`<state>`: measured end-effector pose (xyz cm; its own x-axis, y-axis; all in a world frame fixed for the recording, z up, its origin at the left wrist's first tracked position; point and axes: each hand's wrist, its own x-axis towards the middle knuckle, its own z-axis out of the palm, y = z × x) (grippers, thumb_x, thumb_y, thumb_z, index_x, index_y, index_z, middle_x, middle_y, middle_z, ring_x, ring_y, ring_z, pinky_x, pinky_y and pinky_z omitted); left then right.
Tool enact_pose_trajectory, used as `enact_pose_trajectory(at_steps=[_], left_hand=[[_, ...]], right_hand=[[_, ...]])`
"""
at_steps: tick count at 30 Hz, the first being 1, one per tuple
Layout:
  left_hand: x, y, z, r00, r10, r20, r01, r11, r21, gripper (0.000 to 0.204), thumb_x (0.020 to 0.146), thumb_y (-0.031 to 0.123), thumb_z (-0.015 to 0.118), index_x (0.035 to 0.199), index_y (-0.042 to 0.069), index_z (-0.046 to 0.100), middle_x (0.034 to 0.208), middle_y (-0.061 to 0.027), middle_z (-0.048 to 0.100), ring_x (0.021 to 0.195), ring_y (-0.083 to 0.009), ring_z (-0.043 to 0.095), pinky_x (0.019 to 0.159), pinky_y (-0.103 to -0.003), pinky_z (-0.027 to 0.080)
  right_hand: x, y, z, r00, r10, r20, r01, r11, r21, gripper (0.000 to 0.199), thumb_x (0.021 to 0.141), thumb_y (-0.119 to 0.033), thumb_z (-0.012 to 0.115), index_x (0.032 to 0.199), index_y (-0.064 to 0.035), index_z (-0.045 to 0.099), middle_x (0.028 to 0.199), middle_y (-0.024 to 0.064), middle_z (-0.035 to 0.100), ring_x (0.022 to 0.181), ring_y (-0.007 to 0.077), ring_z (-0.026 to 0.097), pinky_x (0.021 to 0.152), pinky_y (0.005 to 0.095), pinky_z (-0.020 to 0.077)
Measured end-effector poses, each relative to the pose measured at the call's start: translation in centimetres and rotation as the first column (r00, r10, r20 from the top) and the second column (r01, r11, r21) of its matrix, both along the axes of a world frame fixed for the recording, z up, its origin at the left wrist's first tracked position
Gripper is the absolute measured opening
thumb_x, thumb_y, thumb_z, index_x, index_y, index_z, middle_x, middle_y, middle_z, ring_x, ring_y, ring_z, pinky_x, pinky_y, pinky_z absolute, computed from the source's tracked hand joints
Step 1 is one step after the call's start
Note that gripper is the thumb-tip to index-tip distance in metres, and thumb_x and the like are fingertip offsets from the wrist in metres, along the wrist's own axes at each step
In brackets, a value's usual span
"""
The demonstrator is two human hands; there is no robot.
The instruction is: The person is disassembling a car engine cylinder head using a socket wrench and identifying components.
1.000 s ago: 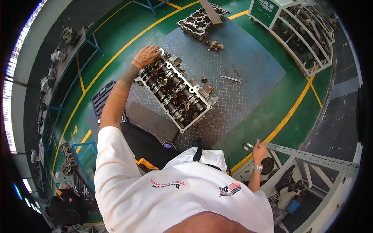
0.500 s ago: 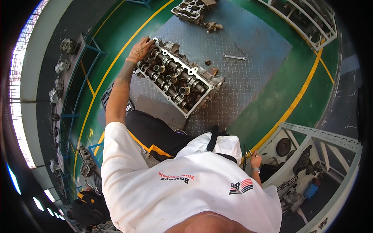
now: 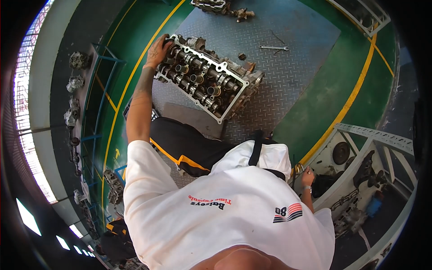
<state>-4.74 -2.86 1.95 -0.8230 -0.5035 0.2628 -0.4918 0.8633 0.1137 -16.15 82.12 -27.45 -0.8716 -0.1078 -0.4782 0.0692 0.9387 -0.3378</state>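
Observation:
A cylinder head [image 3: 202,76] with its camshafts exposed lies at an angle on a diamond-pattern metal plate [image 3: 288,72]. At its far left end, my left hand [image 3: 158,51] grips the corner, fingers curled over the edge. Low on the right, beside a grey metal rack, my right hand [image 3: 307,177] is closed. A small, shiny, ring-like metal piece [image 3: 298,168] shows by its fingertips; its kind is too small to make out. A combination wrench [image 3: 273,47] and a small dark part [image 3: 242,56] lie on the plate right of the cylinder head.
Another engine part [image 3: 211,5] sits at the plate's far edge. The grey rack [image 3: 375,135] with metal parts stands close on my right. Along the left runs a blue-framed bench [image 3: 96,85] with several engine parts. My bent leg [image 3: 189,139] is just before the cylinder head.
The view has shifted, moving the cylinder head slightly up and left in the picture. My left hand keeps its grip on the corner. My right hand stays low beside the rack.

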Motion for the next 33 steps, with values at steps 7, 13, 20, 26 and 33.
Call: enact_pose_trajectory(at_steps=[7,13,20,26,33], left_hand=[[0.1,0.3,0.5,0.981,-0.064,0.182,0.072,0.997,-0.037,0.025,0.096,0.022,0.049,0.117,0.009,0.054,0.11,-0.0148,0.056,0.103,-0.036,0.057,0.086,-0.041,0.047],[-0.9,0.1,0.9,0.943,-0.123,0.308,0.202,0.95,-0.238,0.022,0.092,0.015,0.048,0.113,0.009,0.053,0.109,-0.0123,0.052,0.104,-0.0325,0.057,0.084,-0.041,0.049],[-2.0,0.3,1.5,0.899,-0.111,0.425,0.29,0.876,-0.385,0.021,0.092,0.019,0.05,0.107,0.005,0.055,0.103,-0.0102,0.051,0.099,-0.0288,0.056,0.08,-0.039,0.048],[-2.9,1.4,1.0,0.947,0.027,0.32,0.108,0.912,-0.396,0.025,0.091,0.026,0.055,0.089,0.003,0.064,0.102,-0.0107,0.053,0.1,-0.0279,0.055,0.08,-0.041,0.048],[-4.1,3.4,-1.9,0.875,0.468,0.122,-0.372,0.812,-0.45,0.022,0.076,0.02,0.058,0.083,0.001,0.069,0.107,-0.0169,0.052,0.104,-0.0337,0.05,0.083,-0.04,0.043]], right_hand=[[0.4,-0.3,-0.9,0.999,-0.013,0.03,0.014,0.999,-0.034,0.05,0.099,-0.039,0.042,0.087,0.0045,0.065,0.085,0.0282,0.064,0.082,0.048,0.059,0.072,0.0523,0.0458],[0.2,-0.4,-1.2,0.999,-0.045,0.028,0.046,0.997,-0.055,0.052,0.099,-0.041,0.041,0.082,0.0038,0.063,0.084,0.0283,0.063,0.084,0.0479,0.06,0.072,0.0516,0.0454],[0.7,0.4,-1.0,0.994,-0.106,0.006,0.105,0.985,-0.133,0.05,0.099,-0.039,0.043,0.085,0.0043,0.063,0.082,0.0277,0.063,0.08,0.047,0.059,0.069,0.0498,0.0453],[1.9,1.2,-1.5,0.994,-0.099,0.046,0.102,0.991,-0.081,0.048,0.099,-0.039,0.044,0.09,0.0041,0.064,0.085,0.0282,0.063,0.082,0.0478,0.06,0.07,0.0497,0.0464],[3.2,2.1,-2.5,0.996,-0.027,0.083,0.03,0.999,-0.041,0.048,0.099,-0.038,0.044,0.085,0.0042,0.064,0.082,0.0264,0.064,0.078,0.0463,0.061,0.068,0.0494,0.0465]])
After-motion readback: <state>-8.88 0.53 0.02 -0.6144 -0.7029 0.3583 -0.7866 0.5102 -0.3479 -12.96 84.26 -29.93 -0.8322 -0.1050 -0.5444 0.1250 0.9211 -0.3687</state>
